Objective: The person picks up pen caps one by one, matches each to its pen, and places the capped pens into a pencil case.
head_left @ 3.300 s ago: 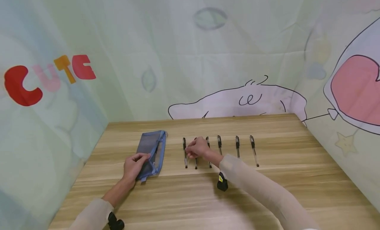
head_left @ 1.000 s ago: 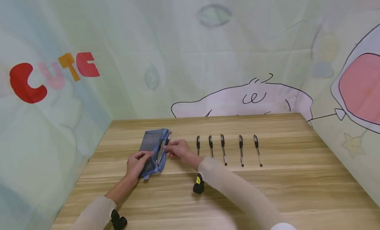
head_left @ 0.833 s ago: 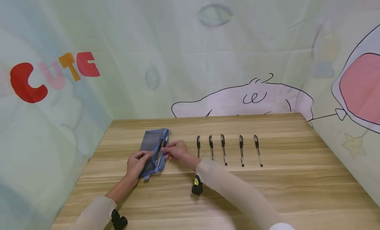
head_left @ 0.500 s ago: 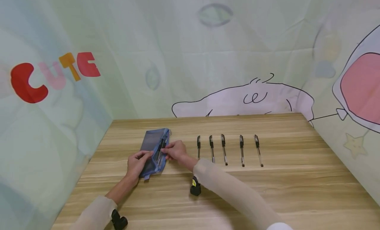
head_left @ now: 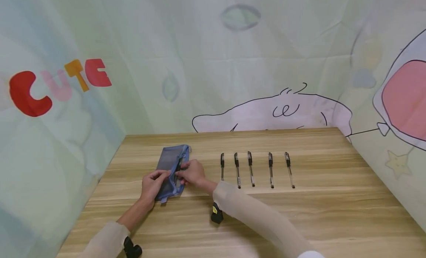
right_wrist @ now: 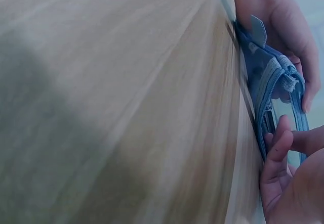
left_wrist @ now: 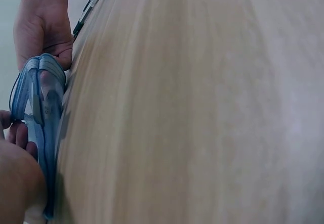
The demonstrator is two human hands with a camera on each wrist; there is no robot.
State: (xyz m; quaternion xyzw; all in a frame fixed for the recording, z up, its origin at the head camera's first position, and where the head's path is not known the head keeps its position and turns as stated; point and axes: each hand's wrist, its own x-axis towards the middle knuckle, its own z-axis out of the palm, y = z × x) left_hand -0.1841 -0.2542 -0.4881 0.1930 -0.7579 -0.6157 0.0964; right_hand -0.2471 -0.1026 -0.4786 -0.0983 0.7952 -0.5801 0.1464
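Note:
A blue mesh zipper pouch (head_left: pixel 166 160) lies on the left part of the table, its zipped side gaping. My left hand (head_left: pixel 153 186) pinches the upper edge of that opening between thumb and fingers. My right hand (head_left: pixel 193 173) has its fingertips inside the opening. Dark pen parts show within the pouch beside those fingertips; whether they grip a pen is hidden. In the right wrist view, the fingers (right_wrist: pixel 278 150) reach into the pouch (right_wrist: pixel 268 90), and the left hand (right_wrist: pixel 278 19) holds its far side.
Several black-capped clear pens stand in a row on the wooden table (head_left: pixel 299 213), right of the pouch: one nearest the right hand (head_left: pixel 222 161), one at the far right end (head_left: pixel 288 160). A printed cloth wall (head_left: pixel 149 65) encloses the table's back and sides.
The right hand took the leftmost pen from the row and carried it left into the pouch. Its fingers have since slid deeper into the opening. The left hand keeps its hold.

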